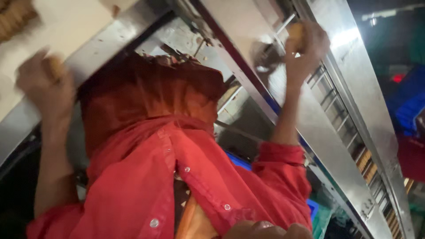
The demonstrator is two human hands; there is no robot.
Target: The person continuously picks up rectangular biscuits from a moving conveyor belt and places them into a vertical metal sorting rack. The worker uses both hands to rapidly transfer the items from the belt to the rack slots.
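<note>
My left hand (44, 86) is raised at the left, blurred, with its fingers closed around a small tan biscuit-like piece (55, 66). It hovers over the edge of a steel frame (95, 51). My right hand (306, 48) reaches up at the right and grips a tan round stack of biscuits (295, 32) above a long steel channel (310, 119). My red button shirt (177, 177) fills the middle of the view, with both sleeves rolled up.
Brown biscuits (13, 17) lie on a pale surface at the top left. A slotted metal track (343, 119) runs diagonally down the right, with biscuits (365, 161) standing in its lower slots. A blue crate (409, 106) sits at the far right.
</note>
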